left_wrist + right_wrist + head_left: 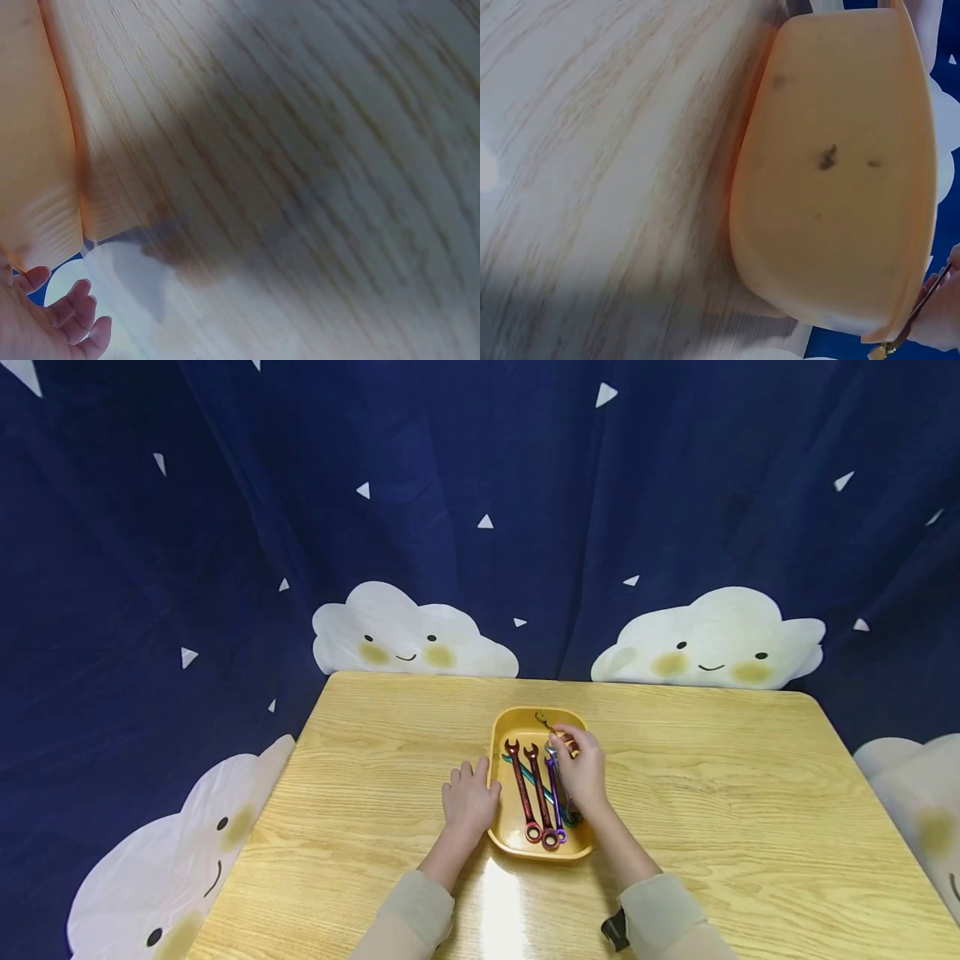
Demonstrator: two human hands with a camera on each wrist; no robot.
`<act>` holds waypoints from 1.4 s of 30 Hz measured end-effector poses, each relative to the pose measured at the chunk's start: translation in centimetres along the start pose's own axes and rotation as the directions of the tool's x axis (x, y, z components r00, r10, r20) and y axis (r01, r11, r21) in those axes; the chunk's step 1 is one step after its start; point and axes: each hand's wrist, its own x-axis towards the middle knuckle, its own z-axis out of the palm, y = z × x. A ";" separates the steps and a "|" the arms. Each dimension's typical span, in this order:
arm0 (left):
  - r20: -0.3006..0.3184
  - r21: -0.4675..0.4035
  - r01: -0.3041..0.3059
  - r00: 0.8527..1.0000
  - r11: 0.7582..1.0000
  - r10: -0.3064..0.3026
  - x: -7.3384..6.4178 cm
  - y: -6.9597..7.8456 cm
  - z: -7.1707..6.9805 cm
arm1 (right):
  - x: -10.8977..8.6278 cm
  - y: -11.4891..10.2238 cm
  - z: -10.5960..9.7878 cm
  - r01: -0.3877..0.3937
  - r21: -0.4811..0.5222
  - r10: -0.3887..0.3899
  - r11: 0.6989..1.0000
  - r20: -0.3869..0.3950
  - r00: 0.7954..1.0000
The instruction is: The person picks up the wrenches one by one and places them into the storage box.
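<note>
My right hand (583, 770) is over the right side of a yellow plastic tray (517, 850) and pinches a small gold-coloured combination wrench (543, 720). In the right wrist view the wrench's gold end (881, 351) sticks out past the tray's rim. Inside the tray lie a red wrench (521, 789), a second, dark red wrench (539, 793), a purple wrench (556, 797) and a teal wrench (516, 761) crossing beneath them. Another wrench is partly hidden by my right hand. My left hand (471, 797) rests at the tray's left wall, fingers loosely bent, holding nothing.
The tray stands on a light wooden table (360, 760), near the middle of its far half. Behind the table hangs a dark blue curtain (450, 443) with white clouds and triangles. A small black object (615, 931) is beside the right sleeve.
</note>
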 end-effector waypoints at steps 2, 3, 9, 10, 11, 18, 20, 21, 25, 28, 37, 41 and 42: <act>0.000 0.002 0.001 1.000 1.000 -0.001 0.0 0.0 0.0 | 0.0 -0.1 0.1 -0.006 -0.002 0.006 1.000 0.002 1.000; 0.000 0.003 0.001 1.000 1.000 -0.001 0.0 0.0 0.0 | 0.0 -0.2 0.2 -0.008 0.000 0.008 1.000 0.003 1.000; 0.006 0.005 0.002 1.000 1.000 -0.002 -0.1 0.0 -0.1 | 0.0 -0.7 0.6 0.026 0.025 -0.026 0.999 0.002 1.000; 0.007 0.005 0.003 1.000 1.000 -0.003 -0.1 0.0 -0.1 | 0.0 -0.7 0.8 0.028 0.024 -0.028 0.999 0.003 1.000; 0.009 0.004 0.003 1.000 1.000 -0.003 -0.1 0.0 -0.1 | -0.1 -0.8 0.9 0.028 0.023 -0.028 0.999 0.005 1.000; 0.014 0.004 0.007 1.000 1.000 -0.007 0.0 0.0 0.1 | -0.8 -0.7 1.7 0.038 0.001 -0.038 0.999 0.027 0.999; 0.015 0.003 0.008 1.000 1.000 -0.008 0.0 0.0 0.2 | -1.2 -0.5 2.0 0.049 -0.008 -0.049 0.999 0.030 0.998; 0.016 0.001 0.008 1.000 1.000 -0.009 0.0 0.0 0.2 | -1.4 -0.4 2.1 0.051 -0.012 -0.051 0.999 0.034 0.998; 0.012 -0.001 0.007 1.000 1.000 -0.007 0.0 0.0 0.2 | -2.1 -0.1 2.7 0.037 -0.021 -0.035 0.999 0.055 0.998; 0.006 -0.001 0.006 1.000 1.000 -0.006 0.0 0.0 0.2 | -2.4 0.1 3.0 0.026 -0.031 -0.024 0.999 0.069 0.997; -0.012 0.005 0.002 1.000 1.000 -0.002 0.1 -0.1 0.2 | -2.9 0.7 3.7 0.015 -0.084 -0.005 0.996 0.117 0.993; -0.016 0.007 -0.001 1.000 1.000 0.001 0.1 -0.1 0.2 | -3.2 0.7 3.7 -0.013 -0.101 0.027 0.995 0.141 0.990; -0.017 0.009 -0.001 1.000 1.000 0.001 0.1 -0.1 0.2 | -3.3 0.7 3.7 -0.018 -0.106 0.034 0.994 0.147 0.989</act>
